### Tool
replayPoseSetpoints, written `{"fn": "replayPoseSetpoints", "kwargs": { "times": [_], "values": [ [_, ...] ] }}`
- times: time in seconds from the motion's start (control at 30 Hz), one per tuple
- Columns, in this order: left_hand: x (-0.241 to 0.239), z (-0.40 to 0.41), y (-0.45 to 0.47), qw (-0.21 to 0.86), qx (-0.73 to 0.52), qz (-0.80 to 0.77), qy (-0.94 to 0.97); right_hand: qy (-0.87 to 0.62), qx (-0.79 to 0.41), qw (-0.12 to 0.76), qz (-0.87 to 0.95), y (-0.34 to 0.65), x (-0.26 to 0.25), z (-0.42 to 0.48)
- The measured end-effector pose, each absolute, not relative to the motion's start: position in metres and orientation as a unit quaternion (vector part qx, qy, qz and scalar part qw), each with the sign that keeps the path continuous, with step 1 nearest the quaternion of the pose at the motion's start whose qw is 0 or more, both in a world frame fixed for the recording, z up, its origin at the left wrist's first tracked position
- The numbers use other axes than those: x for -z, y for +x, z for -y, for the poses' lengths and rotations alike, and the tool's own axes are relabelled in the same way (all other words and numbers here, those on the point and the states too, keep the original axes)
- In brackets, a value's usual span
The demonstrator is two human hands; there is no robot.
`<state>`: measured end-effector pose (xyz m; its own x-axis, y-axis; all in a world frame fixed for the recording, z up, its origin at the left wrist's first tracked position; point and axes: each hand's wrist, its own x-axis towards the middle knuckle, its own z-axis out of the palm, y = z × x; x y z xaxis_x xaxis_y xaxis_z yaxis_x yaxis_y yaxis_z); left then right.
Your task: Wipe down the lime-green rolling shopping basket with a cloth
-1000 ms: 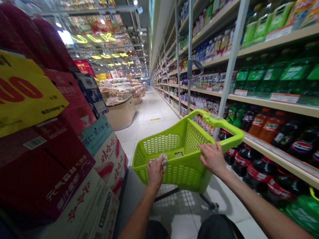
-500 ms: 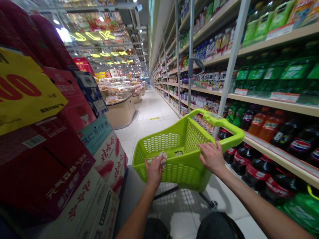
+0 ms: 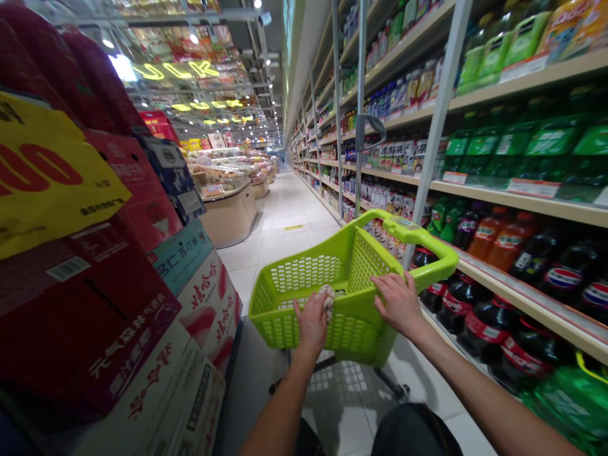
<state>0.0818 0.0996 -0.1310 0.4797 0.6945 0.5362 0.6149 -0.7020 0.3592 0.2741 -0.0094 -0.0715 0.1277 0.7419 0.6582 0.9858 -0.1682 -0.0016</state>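
A lime-green plastic shopping basket (image 3: 285, 282) on a wheeled frame stands in the aisle in front of me. My left hand (image 3: 312, 321) is closed on a small crumpled white cloth (image 3: 327, 296) and presses it against the basket's near rim. My right hand (image 3: 398, 301) rests on the basket's right near corner, fingers curled over the rim just below the green handle (image 3: 418, 239). The inside of the basket looks bare.
Stacked red and white drink cartons (image 3: 142, 304) with a yellow price sign (image 3: 47, 183) crowd the left. Shelves of soda bottles (image 3: 522, 253) line the right. The tiled aisle (image 3: 289, 221) runs ahead past a round display counter (image 3: 230, 212).
My left hand with the cloth has slid to the right along the basket's near rim. The basket has shifted slightly left and my right hand has stayed on its corner.
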Motion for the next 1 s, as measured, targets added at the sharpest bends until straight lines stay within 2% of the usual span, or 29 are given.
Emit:
{"fn": "replayPoseSetpoints", "kwargs": {
  "times": [0.27,0.53,0.83,1.0],
  "values": [
    [0.15,-0.141,-0.007,0.003,-0.424,-0.52,0.742,-0.719,0.266,0.222,0.603,0.272,0.071,0.009],
    [0.129,-0.102,0.073,0.04,-0.334,-0.416,0.845,-0.716,0.26,0.227,0.607,0.271,0.069,0.01],
    [0.142,-0.138,-0.009,0.033,-0.374,-0.549,0.747,-0.716,0.269,0.228,0.603,0.27,0.071,0.011],
    [0.131,-0.111,0.048,0.038,-0.34,-0.434,0.833,-0.718,0.271,0.223,0.601,0.271,0.071,0.011]
  ]
}}
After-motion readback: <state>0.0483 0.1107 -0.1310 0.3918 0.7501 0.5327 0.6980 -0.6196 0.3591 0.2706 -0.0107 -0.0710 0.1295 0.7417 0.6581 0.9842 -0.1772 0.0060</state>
